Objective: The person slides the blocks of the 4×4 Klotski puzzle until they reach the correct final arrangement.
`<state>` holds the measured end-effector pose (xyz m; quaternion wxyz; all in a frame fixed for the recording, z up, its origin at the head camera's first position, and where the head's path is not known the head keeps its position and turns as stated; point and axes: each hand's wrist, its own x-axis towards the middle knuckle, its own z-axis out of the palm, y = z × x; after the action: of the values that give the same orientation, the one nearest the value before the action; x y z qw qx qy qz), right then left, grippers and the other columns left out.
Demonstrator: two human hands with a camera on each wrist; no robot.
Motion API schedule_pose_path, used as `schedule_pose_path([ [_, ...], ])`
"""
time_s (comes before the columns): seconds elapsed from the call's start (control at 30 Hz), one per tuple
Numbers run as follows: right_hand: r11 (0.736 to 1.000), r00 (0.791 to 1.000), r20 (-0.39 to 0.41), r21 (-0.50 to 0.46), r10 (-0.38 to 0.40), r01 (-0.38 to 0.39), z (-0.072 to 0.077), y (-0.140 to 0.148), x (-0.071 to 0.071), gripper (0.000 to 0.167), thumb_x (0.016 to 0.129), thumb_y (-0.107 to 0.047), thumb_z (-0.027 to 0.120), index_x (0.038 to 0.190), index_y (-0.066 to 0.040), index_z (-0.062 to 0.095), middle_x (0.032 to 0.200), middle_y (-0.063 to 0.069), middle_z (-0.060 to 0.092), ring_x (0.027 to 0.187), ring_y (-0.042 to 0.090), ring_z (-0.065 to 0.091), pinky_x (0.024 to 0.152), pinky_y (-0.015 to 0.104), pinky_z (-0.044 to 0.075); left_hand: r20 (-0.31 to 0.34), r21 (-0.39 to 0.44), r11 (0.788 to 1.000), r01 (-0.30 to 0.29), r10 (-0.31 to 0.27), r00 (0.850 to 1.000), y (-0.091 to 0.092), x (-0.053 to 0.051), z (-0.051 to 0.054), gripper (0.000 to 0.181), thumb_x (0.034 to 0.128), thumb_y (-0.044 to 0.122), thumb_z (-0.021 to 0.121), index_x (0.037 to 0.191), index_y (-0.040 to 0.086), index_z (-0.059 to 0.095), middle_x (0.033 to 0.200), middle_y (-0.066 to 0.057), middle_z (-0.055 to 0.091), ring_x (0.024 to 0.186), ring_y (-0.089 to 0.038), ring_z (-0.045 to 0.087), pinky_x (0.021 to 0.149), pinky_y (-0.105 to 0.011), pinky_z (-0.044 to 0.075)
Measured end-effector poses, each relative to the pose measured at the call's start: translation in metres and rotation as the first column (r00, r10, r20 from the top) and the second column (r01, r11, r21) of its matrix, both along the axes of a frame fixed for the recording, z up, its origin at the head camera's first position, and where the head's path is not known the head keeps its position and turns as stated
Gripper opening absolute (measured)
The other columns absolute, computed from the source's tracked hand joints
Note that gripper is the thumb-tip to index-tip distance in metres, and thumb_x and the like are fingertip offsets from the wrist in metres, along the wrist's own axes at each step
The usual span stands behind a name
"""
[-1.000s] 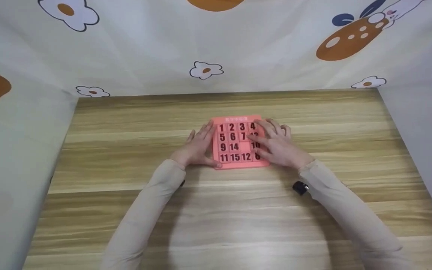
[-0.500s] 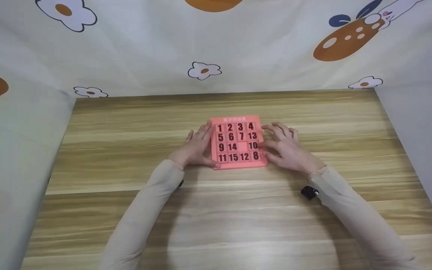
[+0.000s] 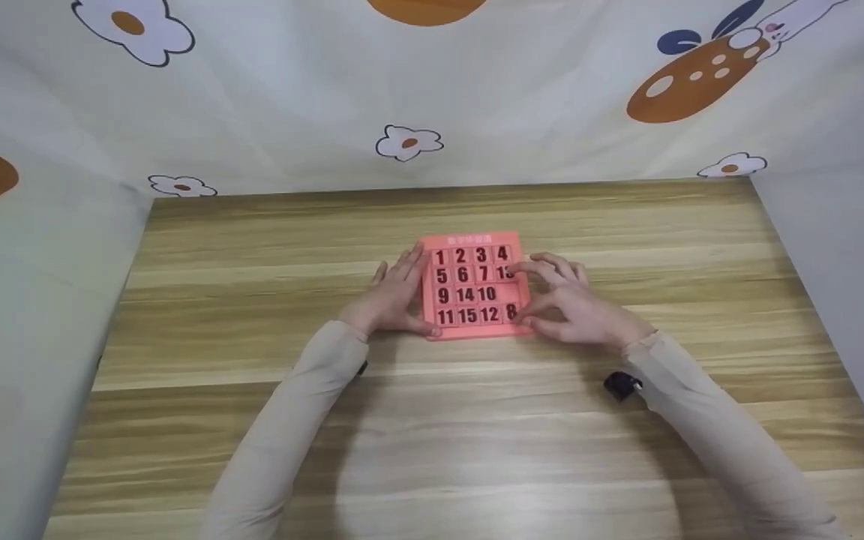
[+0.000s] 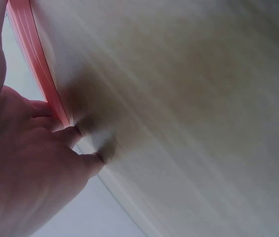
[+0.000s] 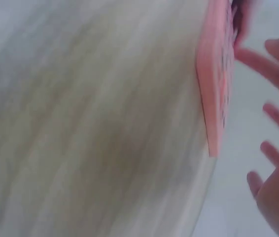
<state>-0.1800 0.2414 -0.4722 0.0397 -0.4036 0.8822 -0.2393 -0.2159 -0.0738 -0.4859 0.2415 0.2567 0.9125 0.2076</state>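
Note:
A pink number slide puzzle lies flat on the table, its black numbers facing up. In the head view, its third row reads 9, 14, 10, with a gap at the right end. My left hand rests along the left edge, fingers fairly straight and thumb at the near left corner. In the left wrist view its fingers reach down beside the puzzle's edge. My right hand is at the right edge, fingers spread; one fingertip partly covers the 13 tile, others are by the 8 tile.
The puzzle sits on a wood-grain table. A pale cloth wall with printed flowers stands behind the table, and plain panels flank it. A small black device is under the right wrist.
The 10 tile has slid left into the gap, so the gap is now at the right end of that row. My right hand drew back rightward, then its fingers came in over the 13 tile.

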Motion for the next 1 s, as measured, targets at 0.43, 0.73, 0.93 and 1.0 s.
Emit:
schedule_pose_path([
  [0.43,0.998,0.999,-0.04,0.059,-0.008,0.01,-0.007,-0.008,0.005,0.032,0.089,-0.029,0.065,0.118,-0.018,0.071,0.153,0.012,0.031,0.136,0.042,0.022,0.105,0.066,0.016,0.011,-0.004,1.0,-0.013,0.013,1.0,0.002,0.0,-0.001,0.129,0.0707,0.052,0.081,0.154,0.004,-0.006,0.159,-0.009,-0.018,0.145,-0.025,-0.01,0.115,-0.045,-0.009],
  [0.73,0.997,0.996,-0.058,0.041,-0.067,0.069,-0.004,-0.011,0.008,0.016,0.088,-0.025,0.069,0.098,-0.016,0.077,0.146,0.012,0.041,0.136,0.04,0.023,0.105,0.062,0.015,0.009,-0.01,1.0,-0.011,0.011,1.0,0.001,0.0,-0.001,0.13,0.0701,0.054,0.08,0.154,0.004,-0.006,0.158,-0.009,-0.019,0.145,-0.025,-0.011,0.115,-0.045,-0.009],
  [0.93,0.992,0.99,-0.103,0.076,-0.091,0.099,0.0,-0.018,0.002,0.021,0.088,-0.024,0.066,0.105,-0.015,0.075,0.144,0.015,0.041,0.135,0.038,0.025,0.103,0.059,0.019,0.005,-0.002,1.0,-0.011,0.011,1.0,0.001,-0.001,-0.002,0.13,0.0698,0.053,0.081,0.154,0.004,-0.006,0.158,-0.009,-0.018,0.145,-0.025,-0.011,0.115,-0.045,-0.009],
  [1.0,0.991,0.992,-0.091,0.094,-0.089,0.098,-0.002,-0.022,0.0,0.029,0.089,-0.026,0.065,0.116,-0.016,0.071,0.147,0.018,0.037,0.136,0.039,0.024,0.104,0.059,0.019,0.003,0.0,1.0,-0.009,0.009,1.0,0.002,-0.001,-0.003,0.13,0.0699,0.053,0.081,0.154,0.004,-0.007,0.158,-0.009,-0.018,0.145,-0.025,-0.01,0.115,-0.045,-0.009],
])
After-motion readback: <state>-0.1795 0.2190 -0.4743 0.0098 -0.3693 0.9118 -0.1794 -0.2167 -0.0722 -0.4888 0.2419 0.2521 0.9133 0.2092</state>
